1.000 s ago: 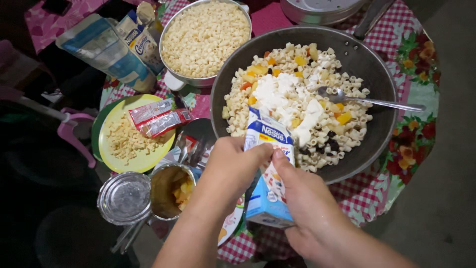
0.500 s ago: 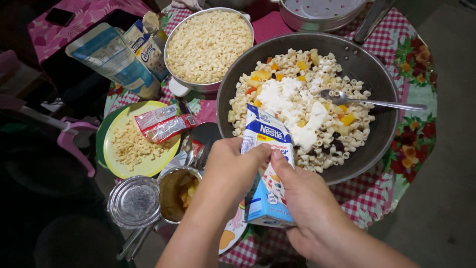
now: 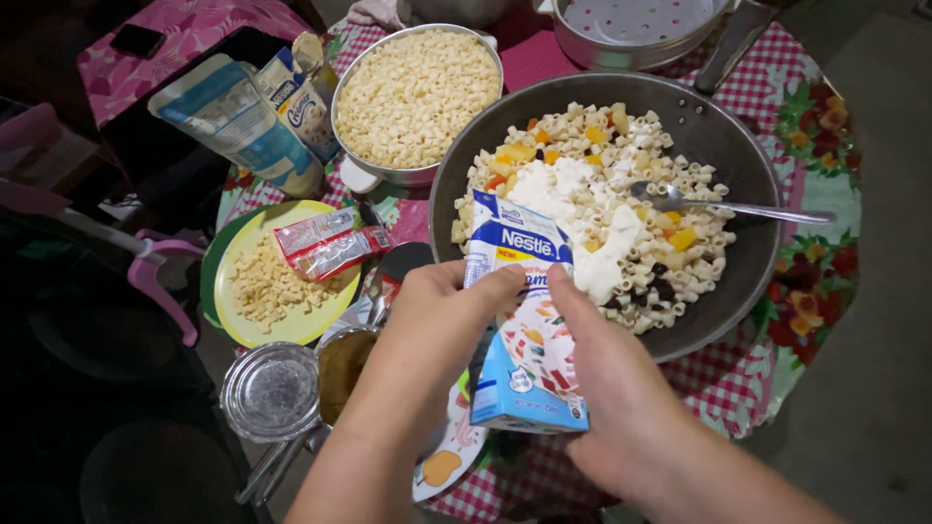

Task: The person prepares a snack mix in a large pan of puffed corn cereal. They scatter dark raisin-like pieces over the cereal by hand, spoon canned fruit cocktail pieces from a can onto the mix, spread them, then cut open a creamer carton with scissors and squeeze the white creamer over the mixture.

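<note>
A blue and white carton (image 3: 524, 330) stands upright near the table's front edge, held between both hands. My left hand (image 3: 427, 330) wraps its left side, thumb across the top front. My right hand (image 3: 607, 378) presses its right side. Just behind the carton sits a large dark pan (image 3: 748, 175) of elbow macaroni mixed with fruit bits and white cream. A metal spoon (image 3: 723, 206) rests in the pan, handle pointing right.
A metal pot of plain macaroni (image 3: 417, 82) stands at the back. Left are a yellow plate (image 3: 282, 291) with red packets, a blue pouch (image 3: 238, 121), another carton (image 3: 296, 97), an open can (image 3: 342, 364) and its lid (image 3: 270, 390). A perforated pan (image 3: 636, 24) is behind.
Both hands have kept hold of the carton at the pan's near rim; it has tilted slightly upright. The view has shifted a little.
</note>
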A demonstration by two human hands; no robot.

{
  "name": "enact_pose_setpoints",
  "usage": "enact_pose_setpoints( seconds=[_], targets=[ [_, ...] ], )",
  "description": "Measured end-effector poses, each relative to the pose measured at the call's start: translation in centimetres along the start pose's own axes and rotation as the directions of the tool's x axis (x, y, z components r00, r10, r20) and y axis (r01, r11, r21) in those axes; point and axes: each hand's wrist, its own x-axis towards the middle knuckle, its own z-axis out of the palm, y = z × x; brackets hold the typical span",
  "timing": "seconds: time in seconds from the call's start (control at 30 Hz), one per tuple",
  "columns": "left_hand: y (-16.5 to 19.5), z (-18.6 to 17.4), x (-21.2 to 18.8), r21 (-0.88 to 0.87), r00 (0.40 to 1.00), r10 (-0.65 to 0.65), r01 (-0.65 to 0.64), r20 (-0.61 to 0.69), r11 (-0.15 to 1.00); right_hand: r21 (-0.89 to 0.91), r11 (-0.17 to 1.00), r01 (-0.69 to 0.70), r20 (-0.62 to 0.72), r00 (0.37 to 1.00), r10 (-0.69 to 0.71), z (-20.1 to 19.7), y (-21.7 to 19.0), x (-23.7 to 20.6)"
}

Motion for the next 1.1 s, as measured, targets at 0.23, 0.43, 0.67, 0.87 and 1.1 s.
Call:
enact_pose_setpoints(
  seconds=[0.23, 0.43, 0.67, 0.87, 1.1],
  targets=[
    [1.1, 1.5, 0.9, 0.114, 0.993, 0.121, -0.118, -0.013, 0.986, -0.087, 0.996, -0.021, -0.074, 0.997, 0.014, 0.0, -1.8, -0.4],
    [2.0, 3.2, 2.7, 0.489, 0.956, 0.219, -0.1, -0.194, 0.866, -0.096, 0.995, 0.016, -0.068, 0.997, -0.022, -0.1, -3.1, 0.0],
    [2.2, 5.1, 3.8, 0.545, 0.925, 0.259, -0.07, -0.277, 0.835, -0.145, 0.989, 0.001, -0.034, 0.999, -0.006, -1.1, -4.7, 0.9],
    [2.0, 5.8, 4.3, 0.539, 0.913, 0.244, -0.032, -0.327, 0.842, -0.193, 0.981, -0.029, -0.036, 0.999, 0.023, -1.2, -5.6, 1.1],
    [2.2, 5.7, 5.1, 0.266, 0.95, 0.198, -0.132, -0.239, 0.955, -0.193, 0.981, -0.01, 0.044, 0.999, 0.019, -1.6, -7.0, 1.7]
  ],
)
